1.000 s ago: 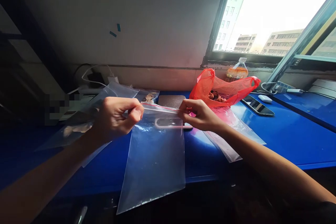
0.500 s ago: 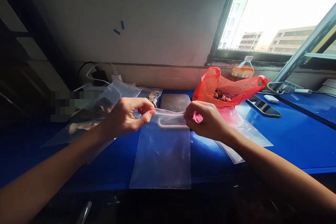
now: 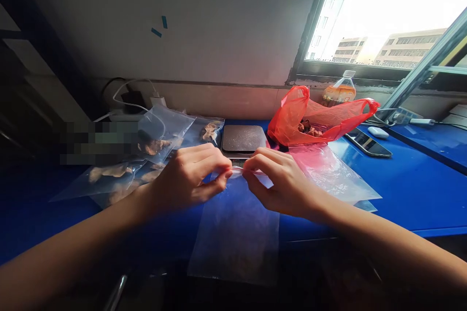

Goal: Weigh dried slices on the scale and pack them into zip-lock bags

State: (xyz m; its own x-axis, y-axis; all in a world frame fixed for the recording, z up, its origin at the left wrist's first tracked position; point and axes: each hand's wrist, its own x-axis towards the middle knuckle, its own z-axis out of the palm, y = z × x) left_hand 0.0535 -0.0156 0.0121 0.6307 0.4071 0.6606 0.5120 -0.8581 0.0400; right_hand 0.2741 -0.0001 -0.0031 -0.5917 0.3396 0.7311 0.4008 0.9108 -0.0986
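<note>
A clear zip-lock bag (image 3: 235, 238) hangs flat from my two hands, its lower end past the front edge of the blue table. My left hand (image 3: 197, 172) pinches the bag's top strip between thumb and fingers. Close beside it, my right hand (image 3: 279, 177) pinches the same strip a little to the right. The bag looks empty, and much of its top edge is hidden by my fingers. Just behind the hands lies a small digital scale (image 3: 244, 138) with a bare metal plate, its display partly covered.
Left of the scale lie several clear bags (image 3: 168, 124) with dried brown pieces. To the right, a red plastic bag (image 3: 292, 119) holds dark reddish pieces, beside flat clear bags (image 3: 339, 180). A phone (image 3: 368, 143), white earbud case (image 3: 378, 132) and drink bottle (image 3: 341, 90) stand farther right.
My hands have come closer together along the bag's top strip, the left one moving right. The bag has shifted slightly right and toward me, and the scale shows more fully.
</note>
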